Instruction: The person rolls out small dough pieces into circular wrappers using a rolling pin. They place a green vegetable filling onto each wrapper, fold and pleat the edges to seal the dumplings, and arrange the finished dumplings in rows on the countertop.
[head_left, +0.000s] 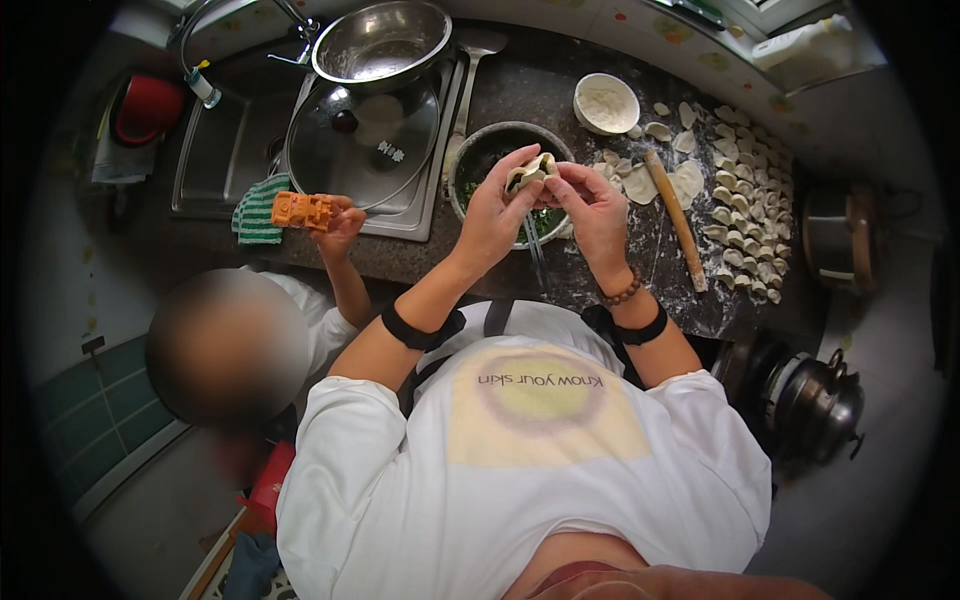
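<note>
Above a metal bowl of chopped green filling (469, 142), my left hand (495, 202) holds a partly folded dumpling (531, 174) with filling showing at its opening. The fingertips of my right hand (596, 206) pinch the dumpling's right edge. A pair of chopsticks (534, 244) leans in the bowl below my hands. Right of the bowl lie flat dough wrappers (640, 184) and a wooden rolling pin (676, 221), on the floured dark countertop (652, 262). Farther right, folded dumplings (742, 202) stand in rows. A white bowl of flour (607, 103) is behind the wrappers.
Another person's hand (341, 225) holds an orange toy vehicle (301, 211) at the left, near a green striped cloth (260, 211). A glass lid (364, 142) and metal basin (382, 41) cover part of the sink (217, 150). A metal spatula (472, 75) lies beside it; a kettle (817, 405) is lower right.
</note>
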